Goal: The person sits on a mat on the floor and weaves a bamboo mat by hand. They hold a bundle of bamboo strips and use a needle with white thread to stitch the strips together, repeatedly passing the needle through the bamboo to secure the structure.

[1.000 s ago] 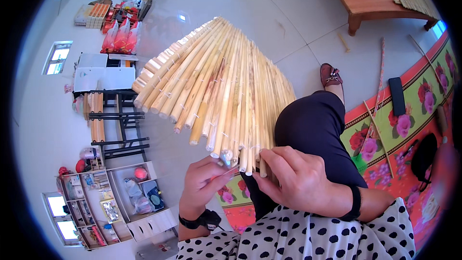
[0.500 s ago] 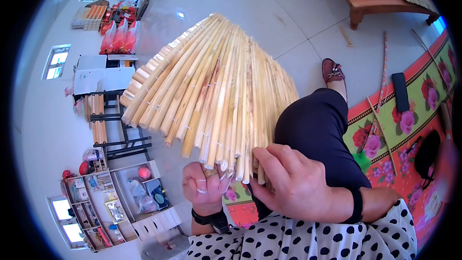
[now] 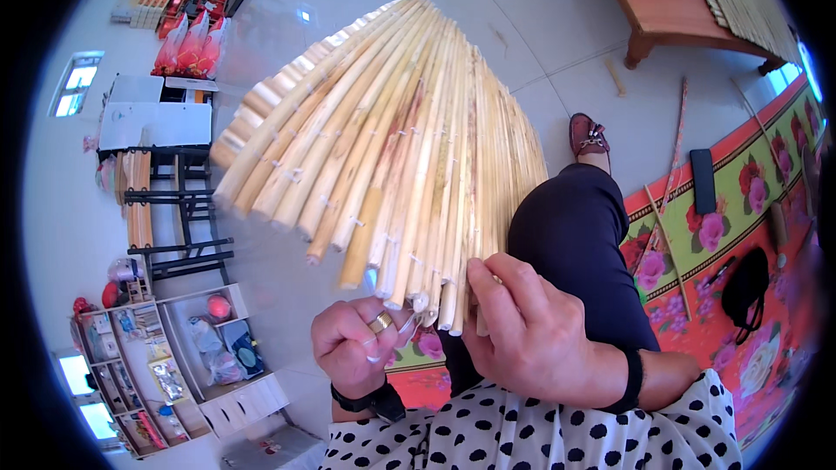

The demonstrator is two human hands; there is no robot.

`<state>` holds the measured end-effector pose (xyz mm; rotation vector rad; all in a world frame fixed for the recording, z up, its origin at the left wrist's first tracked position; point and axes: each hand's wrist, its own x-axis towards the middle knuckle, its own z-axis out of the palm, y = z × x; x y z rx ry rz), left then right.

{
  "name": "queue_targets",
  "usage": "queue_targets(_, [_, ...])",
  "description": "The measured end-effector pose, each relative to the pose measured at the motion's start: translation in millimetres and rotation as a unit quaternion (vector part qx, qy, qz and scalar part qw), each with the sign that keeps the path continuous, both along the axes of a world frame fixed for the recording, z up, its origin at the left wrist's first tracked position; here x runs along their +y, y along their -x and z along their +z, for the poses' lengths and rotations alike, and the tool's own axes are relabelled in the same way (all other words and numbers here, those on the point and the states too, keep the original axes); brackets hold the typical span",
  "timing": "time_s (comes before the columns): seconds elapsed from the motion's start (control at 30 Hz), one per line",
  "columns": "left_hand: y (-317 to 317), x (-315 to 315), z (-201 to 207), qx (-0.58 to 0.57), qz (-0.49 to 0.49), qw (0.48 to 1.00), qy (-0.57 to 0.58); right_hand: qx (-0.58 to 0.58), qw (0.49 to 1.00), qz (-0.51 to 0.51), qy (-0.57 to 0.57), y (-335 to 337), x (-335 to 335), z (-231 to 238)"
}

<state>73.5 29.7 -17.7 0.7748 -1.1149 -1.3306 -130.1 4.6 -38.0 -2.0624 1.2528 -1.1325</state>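
A mat of pale straw-coloured reed stalks (image 3: 409, 165), tied in rows with white thread, arches up in front of me, its cut ends toward me. My right hand (image 3: 540, 339) pinches the stalk ends at the mat's near edge, thumb below and fingers on top. Just left of it, under the stalk ends, my left hand (image 3: 350, 341) is closed, with a gold ring (image 3: 380, 322) on one finger. White thread (image 3: 404, 327) runs from its fingers to the bound stalks and loops round a finger. The left fingertips are partly hidden.
My dark-trousered leg (image 3: 570, 244) is beside the mat. On the right, a flowered cloth (image 3: 749, 278) holds a phone (image 3: 703, 181), a black pouch (image 3: 745, 294) and thin sticks. A wooden table (image 3: 662, 0) stands far right; a shelf unit (image 3: 228, 400) stands left.
The left hand has moved a little left, away from the stalk ends, showing its ring and the thread more plainly. The right hand keeps its pinch. The mat's far end sits higher in view.
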Motion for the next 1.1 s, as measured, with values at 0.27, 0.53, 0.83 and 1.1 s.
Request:
queue_targets(0.27, [3.1,-4.9,11.3,-0.062,-0.075,0.994,0.039,0.05,0.998,-0.036,0.027,-4.3,2.1,7.9])
queue_targets(0.53, [24.1,-1.1,29.5,-0.143,-0.108,0.98,0.087,0.048,0.996,-0.065,0.038,-0.2,9.0,13.6])
queue_targets(0.83, [50.9,-10.2,4.8,-0.035,-0.084,0.995,0.032,-0.018,0.994,-0.098,-0.039,23.2,6.2,2.2])
queue_targets(1.1, [42.7,-15.6,6.1,-0.03,-0.07,0.996,0.055,-0.006,0.994,-0.103,-0.034,17.2,2.7,4.2])
